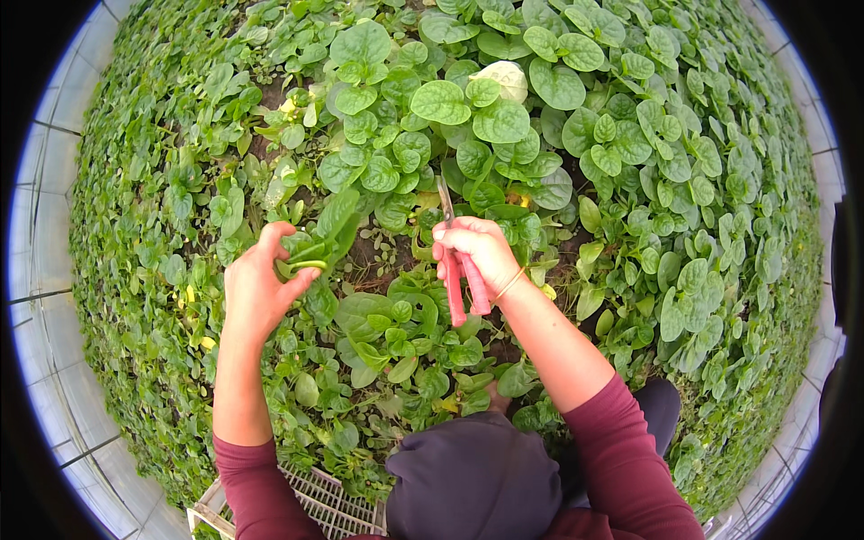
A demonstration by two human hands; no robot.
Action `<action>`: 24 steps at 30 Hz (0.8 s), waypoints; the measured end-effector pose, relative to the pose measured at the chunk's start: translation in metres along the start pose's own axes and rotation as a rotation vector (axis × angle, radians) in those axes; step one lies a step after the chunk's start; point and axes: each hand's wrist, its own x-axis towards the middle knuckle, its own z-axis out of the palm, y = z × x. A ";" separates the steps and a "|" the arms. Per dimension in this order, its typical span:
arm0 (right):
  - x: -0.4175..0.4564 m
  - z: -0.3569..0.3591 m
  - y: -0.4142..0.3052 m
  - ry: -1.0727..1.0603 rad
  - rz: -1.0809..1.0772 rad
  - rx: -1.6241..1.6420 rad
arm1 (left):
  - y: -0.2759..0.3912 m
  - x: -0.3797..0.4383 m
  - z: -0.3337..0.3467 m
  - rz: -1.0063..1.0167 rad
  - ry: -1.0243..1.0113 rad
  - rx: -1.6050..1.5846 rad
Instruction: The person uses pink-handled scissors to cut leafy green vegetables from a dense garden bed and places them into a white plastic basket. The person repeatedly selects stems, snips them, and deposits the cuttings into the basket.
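My left hand (256, 287) pinches a leafy green sprig (335, 226) between thumb and fingers; its pale stem end curves past the thumb. To the right, my right hand (482, 244) is wrapped around a pair of red-handled garden snips (457, 293). Their narrow metal blades point away from me, among the leaves; whether the tips touch a stem cannot be told. Broad, round-leaved plants resembling Malabar spinach (503, 121) stand just beyond the blades. A lower leafy clump (395, 324) grows between my forearms.
A pale slatted plastic crate (337, 499) sits at lower left, partly behind my left sleeve. Dense greens fill the bed, with bare soil (381, 260) showing between plants. A whitish withered leaf (506, 79) lies among the far foliage. Translucent paneled walls (57, 270) border the bed.
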 end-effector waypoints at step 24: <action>0.048 0.019 -0.036 -0.139 0.377 -0.175 | 0.017 0.074 0.083 0.373 0.172 0.369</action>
